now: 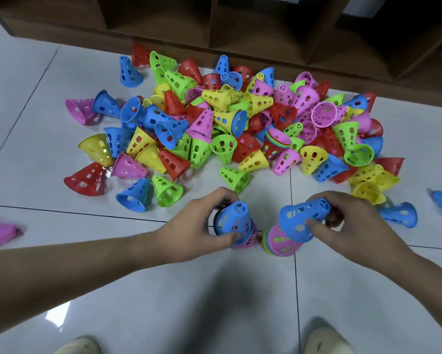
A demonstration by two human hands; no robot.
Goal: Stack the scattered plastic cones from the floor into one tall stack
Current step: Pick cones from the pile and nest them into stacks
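- The white tiled floor (214,290) carried everything, with a dark wooden shelf unit (240,26) standing along its far edge.
- A wide heap of cones (227,123) in red, blue, green, yellow and pink lay scattered between the shelf unit and the hands, their long axes pointing every way; most lay on their sides, some stood tip up, some showed open mouths.
- The left forearm reached in from the lower left and the right from the lower right, both angled toward the middle.
- 2 pale shoes (79,346) showed at the bottom edge.
- The left hand (197,226) gripped a short stack (236,226) topped by a blue cone, thumb on the near side and fingers curled behind; its tip tilted up and toward the camera.
- The right hand (347,226) held a single blue cone (304,215) tilted, narrow tip up and right, wide mouth down-left over a second stack (281,241) with a pink outer cone, standing on the floor just beside the first.
- No readable writing showed on any cone.
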